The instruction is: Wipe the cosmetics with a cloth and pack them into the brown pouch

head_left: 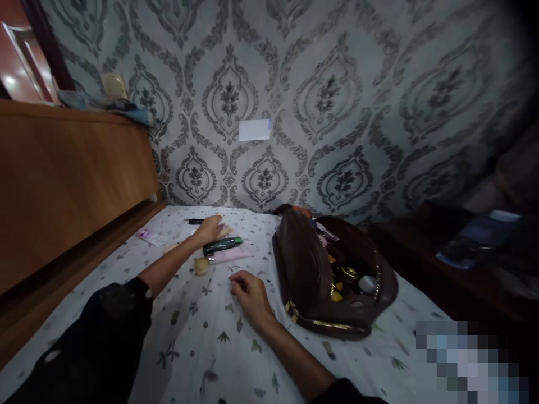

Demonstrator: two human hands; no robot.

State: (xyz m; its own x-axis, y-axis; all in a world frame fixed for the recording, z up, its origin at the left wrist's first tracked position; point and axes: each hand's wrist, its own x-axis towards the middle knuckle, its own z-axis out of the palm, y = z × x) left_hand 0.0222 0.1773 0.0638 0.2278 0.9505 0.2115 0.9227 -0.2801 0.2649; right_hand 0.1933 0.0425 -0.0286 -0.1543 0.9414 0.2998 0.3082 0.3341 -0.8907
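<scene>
My left hand (209,229) reaches over the patterned sheet, its fingers bent down around something too small to make out, beside a black tube (195,221). Just below it lie a dark green bottle (222,245), a pink tube (231,254) and a small round beige jar (201,266). A pink and white tube (149,237) rests further left. My right hand (249,292) is near the pink tube, fingers curled, with nothing visible in them. To its right stands an unzipped brown bag (303,269) with cosmetics and yellow items inside.
A wooden board (76,179) borders the sheet on the left, with a blue cloth (105,105) on top. Patterned wallpaper (229,101) rises behind. On the dark surface at the right is a blue plastic packet (478,238). The bottom right corner is pixelated.
</scene>
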